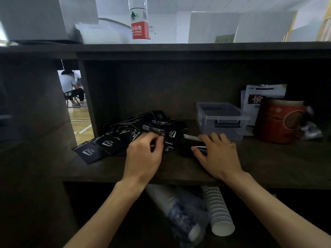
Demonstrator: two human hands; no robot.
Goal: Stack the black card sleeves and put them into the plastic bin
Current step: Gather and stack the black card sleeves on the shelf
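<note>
Several black card sleeves (114, 138) with white print lie scattered on the dark wooden shelf (107, 169). My left hand (145, 154) rests on the right end of that pile, its fingertips pinching the edge of one sleeve. A neat stack of black sleeves (188, 145) sits just right of the pile, and my right hand (218, 154) lies flat over it, fingers spread. Behind my right hand, against the back of the shelf, the clear plastic bin (222, 119) stands open with nothing visible inside.
A red printed bag (279, 120) and a white bag (261, 97) stand right of the bin. Stacked paper cups (218, 212) and wrapped cups (179, 210) lie on the lower shelf. A water bottle (138, 20) stands on top. A person sits far left behind.
</note>
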